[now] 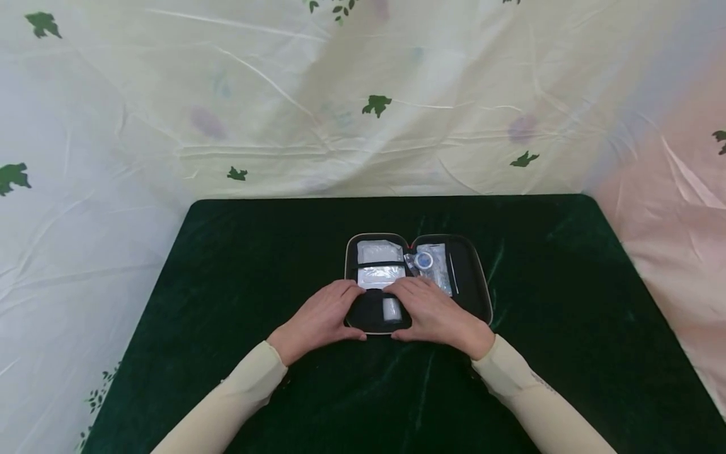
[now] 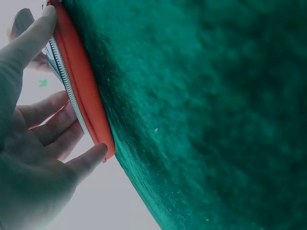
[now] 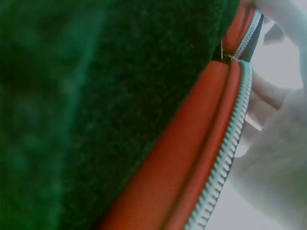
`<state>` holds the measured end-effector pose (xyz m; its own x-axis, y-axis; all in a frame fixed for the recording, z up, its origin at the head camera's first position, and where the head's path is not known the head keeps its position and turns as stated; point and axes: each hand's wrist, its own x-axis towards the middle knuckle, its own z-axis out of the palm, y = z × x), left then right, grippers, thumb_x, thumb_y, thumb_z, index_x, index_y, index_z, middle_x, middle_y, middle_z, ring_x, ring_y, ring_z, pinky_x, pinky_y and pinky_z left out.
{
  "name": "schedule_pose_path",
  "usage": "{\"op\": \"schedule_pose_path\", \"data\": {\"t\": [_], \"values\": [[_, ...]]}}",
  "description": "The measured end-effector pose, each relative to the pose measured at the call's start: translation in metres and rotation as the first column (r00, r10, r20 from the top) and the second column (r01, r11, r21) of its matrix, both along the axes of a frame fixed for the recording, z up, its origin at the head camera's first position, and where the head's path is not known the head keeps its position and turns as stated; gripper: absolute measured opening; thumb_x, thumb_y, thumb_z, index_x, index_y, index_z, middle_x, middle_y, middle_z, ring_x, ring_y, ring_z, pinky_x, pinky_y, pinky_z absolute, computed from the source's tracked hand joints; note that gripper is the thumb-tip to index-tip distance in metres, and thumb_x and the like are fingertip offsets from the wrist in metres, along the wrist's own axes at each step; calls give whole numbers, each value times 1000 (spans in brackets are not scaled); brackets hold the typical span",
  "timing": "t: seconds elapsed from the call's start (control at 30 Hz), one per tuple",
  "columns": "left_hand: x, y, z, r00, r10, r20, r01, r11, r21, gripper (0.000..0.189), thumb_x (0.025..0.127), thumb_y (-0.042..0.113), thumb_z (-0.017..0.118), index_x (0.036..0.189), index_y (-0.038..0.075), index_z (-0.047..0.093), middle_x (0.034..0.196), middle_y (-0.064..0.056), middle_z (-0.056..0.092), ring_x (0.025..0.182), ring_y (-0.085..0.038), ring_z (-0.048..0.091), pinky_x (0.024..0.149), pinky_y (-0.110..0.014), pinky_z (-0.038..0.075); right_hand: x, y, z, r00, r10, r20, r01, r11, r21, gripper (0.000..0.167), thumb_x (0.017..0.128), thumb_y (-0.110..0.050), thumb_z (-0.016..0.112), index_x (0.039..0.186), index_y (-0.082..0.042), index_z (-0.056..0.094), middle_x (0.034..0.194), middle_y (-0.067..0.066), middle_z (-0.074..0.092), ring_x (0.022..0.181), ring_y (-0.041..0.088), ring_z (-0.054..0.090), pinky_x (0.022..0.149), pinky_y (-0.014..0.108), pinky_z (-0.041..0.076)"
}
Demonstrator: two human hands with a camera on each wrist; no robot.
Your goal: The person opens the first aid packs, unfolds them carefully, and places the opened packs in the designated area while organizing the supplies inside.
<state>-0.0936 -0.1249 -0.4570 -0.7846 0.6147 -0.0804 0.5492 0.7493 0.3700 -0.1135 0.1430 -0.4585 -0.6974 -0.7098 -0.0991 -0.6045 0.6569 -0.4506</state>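
An orange-red zip case lies unfolded on the table, its black inside facing up. My left hand grips the left half, fingers over the side rim and thumb at the front edge. My right hand reaches over the middle, thumb at the same front edge and fingers above the inside. A strap crosses clear-wrapped white packets in the left half. Below them is a small white wrapped roll. On the right are a round blue-and-white item, a clear packet and a thin pale stick.
Dark green velvety cloth covers the table, which spreads out on both sides of the case. Behind it hangs a pale curtain with leaf prints. The case's silver zip teeth run along its open edge.
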Motion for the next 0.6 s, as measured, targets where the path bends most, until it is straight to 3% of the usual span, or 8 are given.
{"op": "schedule_pose_path", "data": {"t": [0.33, 0.47, 0.6], "values": [[1, 0, -1, 1000, 11, 27, -12, 999, 33, 80, 83, 58, 82, 143, 12, 55, 145, -9, 55, 137, -23, 50, 113, -43, 44, 3, 1, 0, 999, -23, 22, 23, 1000, -14, 86, 80, -46, 88, 149, -16, 48, 145, 4, 57, 138, 26, 50, 121, 59, 27], [2, -1, -1, 1000, 8, 23, -9, 999, 31, 80, 84, 58, 81, 144, 12, 55, 147, -10, 54, 138, -24, 49, 114, -45, 42, 7, 7, 7, 1000, -31, 4, 31, 999, -36, 89, 83, -52, 84, 154, -16, 45, 151, 8, 53, 141, 29, 47, 120, 59, 30], [4, -2, -1, 1000, 5, 22, -5, 1000, 25, 81, 85, 58, 80, 146, 12, 53, 150, -11, 52, 141, -26, 47, 115, -47, 41, 6, 15, 20, 992, -127, -21, 124, 987, -104, 76, 91, -55, 75, 151, -15, 52, 154, 11, 51, 141, 31, 48, 115, 57, 39]]}}
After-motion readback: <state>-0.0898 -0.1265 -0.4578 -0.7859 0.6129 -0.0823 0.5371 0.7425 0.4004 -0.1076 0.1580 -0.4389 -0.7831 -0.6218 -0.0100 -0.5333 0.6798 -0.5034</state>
